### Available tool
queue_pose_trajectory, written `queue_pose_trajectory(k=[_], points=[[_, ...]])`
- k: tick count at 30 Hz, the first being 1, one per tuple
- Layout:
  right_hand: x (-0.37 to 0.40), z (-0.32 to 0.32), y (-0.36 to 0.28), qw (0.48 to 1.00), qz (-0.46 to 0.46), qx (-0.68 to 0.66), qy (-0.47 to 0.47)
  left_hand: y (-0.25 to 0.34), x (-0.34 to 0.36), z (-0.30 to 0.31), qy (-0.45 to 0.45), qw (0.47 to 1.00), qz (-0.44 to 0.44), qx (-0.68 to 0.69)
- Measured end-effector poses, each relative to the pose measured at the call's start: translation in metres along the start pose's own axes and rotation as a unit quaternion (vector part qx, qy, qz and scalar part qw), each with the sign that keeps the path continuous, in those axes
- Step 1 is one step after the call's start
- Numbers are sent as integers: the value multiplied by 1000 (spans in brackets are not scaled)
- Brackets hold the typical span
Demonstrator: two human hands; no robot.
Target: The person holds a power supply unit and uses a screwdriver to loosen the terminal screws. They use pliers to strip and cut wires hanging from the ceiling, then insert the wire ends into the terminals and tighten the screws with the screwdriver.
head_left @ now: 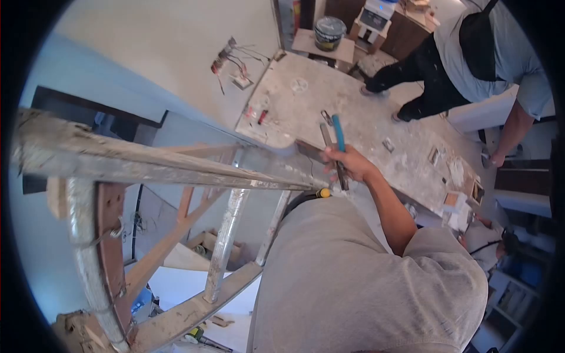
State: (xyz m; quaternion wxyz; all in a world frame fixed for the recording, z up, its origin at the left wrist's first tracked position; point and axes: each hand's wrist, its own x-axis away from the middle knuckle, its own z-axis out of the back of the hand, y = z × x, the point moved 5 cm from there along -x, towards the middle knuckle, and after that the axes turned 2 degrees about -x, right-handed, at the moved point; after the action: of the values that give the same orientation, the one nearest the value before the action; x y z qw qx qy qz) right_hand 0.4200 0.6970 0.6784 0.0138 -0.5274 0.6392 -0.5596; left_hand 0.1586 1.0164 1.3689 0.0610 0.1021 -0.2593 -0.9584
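My right hand (351, 163) reaches out past my body, its fingers closed around what look like pliers with a blue handle (339, 133). A long greyish bar (326, 135) runs beside the blue handle and also passes through the grip. A darker end of the tool pokes out below my fingers. Close under that hand, a yellow-and-black end piece (322, 192) shows at my waist. To my left stands a worn ladder (147, 165) with wooden rails and metal rungs (226, 244). My left hand does not appear.
Below lies a dusty work surface (318, 94) with a red-handled tool (262, 116) and small parts. Loose wires (231, 59) hang from the wall. A bucket (329, 32) stands on a board. One person (465, 59) stands at upper right; another (488, 244) is at lower right.
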Motion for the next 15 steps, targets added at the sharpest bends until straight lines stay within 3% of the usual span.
queue_pose_trajectory(k=[2,3,5,9,12,15], points=[[-1,23,51,981,-101,159,40,-11,5,1,21,1000,4,-11],[8,20,52,981,-110,155,44,-16,6,1,28,999,6,-15],[29,14,64,943,-262,202,43,-27,6,0,39,999,15,-18],[34,17,85,927,-280,244,-50,-49,5,-4,52,998,27,-17],[29,21,71,887,-327,320,-61,-62,5,-6,62,997,33,-16],[17,16,46,862,-319,387,-73,-71,6,-9,70,997,39,-15]])
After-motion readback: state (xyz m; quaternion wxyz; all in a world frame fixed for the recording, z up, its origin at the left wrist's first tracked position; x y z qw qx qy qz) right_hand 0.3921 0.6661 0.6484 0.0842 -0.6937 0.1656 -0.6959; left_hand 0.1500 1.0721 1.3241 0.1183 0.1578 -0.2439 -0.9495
